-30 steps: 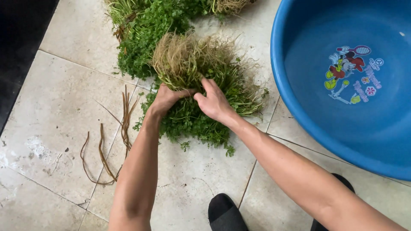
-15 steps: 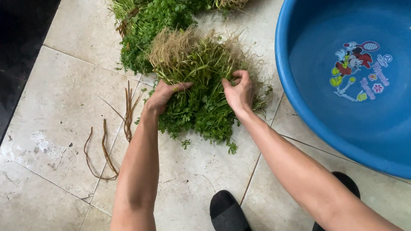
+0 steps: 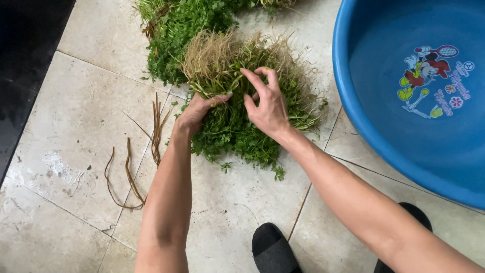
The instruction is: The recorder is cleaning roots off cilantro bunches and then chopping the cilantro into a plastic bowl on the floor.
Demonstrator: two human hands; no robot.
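The bundle of herbs [image 3: 237, 126] lay on the tiled floor [image 3: 86, 126] directly under both hands, its pale tangled roots [image 3: 212, 55] pointing away from me, beyond the fingertips, and its leafy green ends spread back towards the wrists. My left hand [image 3: 197, 111] had its fingers [image 3: 220, 98] curled and closed on a few stems at the near-left edge of the bundle, thumb and forefinger pinched together on them. My right hand [image 3: 268, 106] sat just beside it on top of the bundle, fingers [image 3: 252, 78] spread and bent, wide apart, the tips resting among the stems without gripping anything that I could make out. I judged the step in hand to be parting the bundle, the left pinch holding a portion while the right hand felt through the rest. The next move, as I read it, called for a firm pinch low on the stems and a steady pull, so that the roots came free of the tangle without tearing the leaves. Beyond the fingertips, past the roots, lay a second heap of greens [image 3: 182, 25]. To the left of the left hand some loose brown strands [image 3: 156, 126] lay on the floor, well apart from the bundle. To the right of the right hand stood a big blue basin [image 3: 353, 111], near but not touching the herbs. Behind the wrists, a black slipper [image 3: 273, 247] showed between my forearms.
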